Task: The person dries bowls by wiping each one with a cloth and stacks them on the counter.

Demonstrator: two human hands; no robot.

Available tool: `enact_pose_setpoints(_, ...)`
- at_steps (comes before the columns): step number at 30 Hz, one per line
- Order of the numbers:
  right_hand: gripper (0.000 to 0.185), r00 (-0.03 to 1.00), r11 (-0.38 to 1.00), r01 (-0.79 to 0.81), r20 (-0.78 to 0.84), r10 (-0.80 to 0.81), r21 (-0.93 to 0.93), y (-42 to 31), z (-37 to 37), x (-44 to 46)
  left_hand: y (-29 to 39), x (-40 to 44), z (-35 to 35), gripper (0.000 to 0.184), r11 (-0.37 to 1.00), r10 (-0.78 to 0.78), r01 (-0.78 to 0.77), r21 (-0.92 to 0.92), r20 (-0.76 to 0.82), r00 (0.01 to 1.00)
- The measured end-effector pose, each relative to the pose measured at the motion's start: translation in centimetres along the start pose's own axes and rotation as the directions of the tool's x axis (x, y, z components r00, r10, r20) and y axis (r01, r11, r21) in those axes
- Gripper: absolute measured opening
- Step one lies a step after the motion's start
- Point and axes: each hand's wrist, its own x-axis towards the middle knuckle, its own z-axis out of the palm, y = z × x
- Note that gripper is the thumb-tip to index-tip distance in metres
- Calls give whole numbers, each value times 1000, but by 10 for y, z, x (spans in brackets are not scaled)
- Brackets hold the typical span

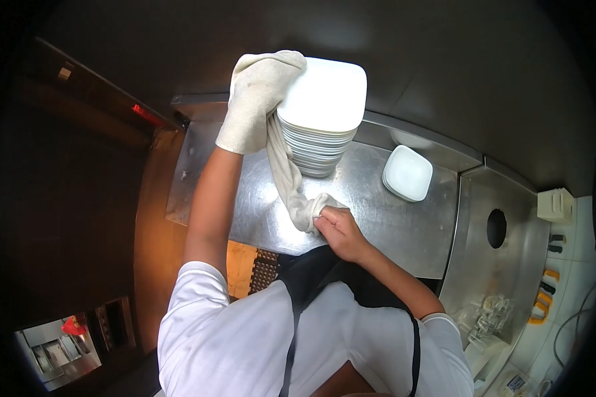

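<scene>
A tall stack of white square plates (331, 96) stands on the steel counter (377, 231). My left hand (258, 99) is wrapped in a beige cloth (285, 175) and lies against the left edge of the top plate; its fingers are hidden under the fabric. From there the cloth hangs down in a twisted strip along the stack's left side. Its lower end is bunched in my right hand (338, 228), which is closed on it in front of the stack.
A short stack of white square bowls (408, 173) sits on the counter to the right. Beyond it is a steel basin (470, 264) with a round dark hole and clear glassware (493, 314). Yellow- and black-handled tools (542, 301) line the right wall.
</scene>
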Motion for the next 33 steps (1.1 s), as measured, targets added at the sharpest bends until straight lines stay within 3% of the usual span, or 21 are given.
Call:
enact_pose_setpoints(2, 19, 1000, 994, 0, 14, 2, -110, 0, -5, 1, 71, 2, -23, 25, 862, -281, 232, 450, 44, 959)
enact_pose_setpoints(4, 16, 991, 974, 21, -127, -51, -225, 4, -9, 0, 48, -7, -28, 25, 985, -130, 137, 107, -71, 989)
enact_pose_setpoints(5, 16, 978, 959, 19, -196, -77, -282, 8, -12, -2, 87, -19, -40, 28, 858, -387, 369, -357, 22, 922)
enact_pose_setpoints(6, 22, 962, 939, -30, -264, -65, -343, 15, -20, -4, 125, -31, -53, 32, 488, -613, 488, -724, 113, 782)
enact_pose_setpoints(8, 25, 926, 837, -97, -358, -123, -538, 41, -43, -15, 93, -48, -68, 38, 399, -413, 305, -865, 128, 902)
enact_pose_setpoints(11, 37, 883, 583, -253, -430, -186, -772, 91, -97, -40, 90, -82, -86, 44, 382, -534, 307, -872, 63, 843)
enact_pose_setpoints(12, 41, 862, 494, -296, -451, -231, -817, 111, -114, -50, 81, -98, -86, 43, 336, -462, 195, -921, 19, 887)
enact_pose_setpoints(14, 38, 837, 327, -447, -518, -175, -833, 132, -134, -64, 70, -120, -79, 41, 647, -486, 153, -747, -249, 838)
enact_pose_setpoints(15, 37, 819, 235, -513, -553, -154, -826, 141, -142, -70, 79, -128, -81, 39, 526, -582, 226, -820, -153, 799)
enact_pose_setpoints(16, 34, 826, 250, -498, -542, -155, -831, 150, -148, -75, 93, -134, -84, 37, 390, -661, 288, -875, -48, 749)
enact_pose_setpoints(18, 28, 848, 277, -454, -506, -158, -847, 165, -156, -81, 100, -141, -78, 38, 348, -727, 380, -857, 9, 687)
enact_pose_setpoints(20, 21, 845, 322, -418, -494, -205, -849, 175, -159, -83, 92, -146, -68, 42, 536, -722, 453, -713, -109, 683)
enact_pose_setpoints(23, 17, 842, 365, -385, -484, -237, -848, 173, -163, -81, 105, -157, -63, 44, 449, -677, 431, -783, 18, 736)
enact_pose_setpoints(25, 16, 842, 402, -384, -494, -218, -831, 168, -165, -76, 104, -165, -59, 42, 354, -622, 385, -852, 93, 778)
enact_pose_setpoints(28, 15, 817, 501, -413, -552, -164, -761, 149, -164, -76, 88, -187, -59, 39, 97, -568, 375, -922, 258, 781)
enact_pose_setpoints(30, 13, 781, 591, -427, -609, -141, -685, 136, -161, -75, 78, -206, -61, 37, -77, -530, 396, -915, 374, 761)
enact_pose_setpoints(33, 16, 556, 877, -429, -828, 68, -216, 154, -174, -89, 71, -229, -66, 35, -149, -513, 431, -890, 442, 736)
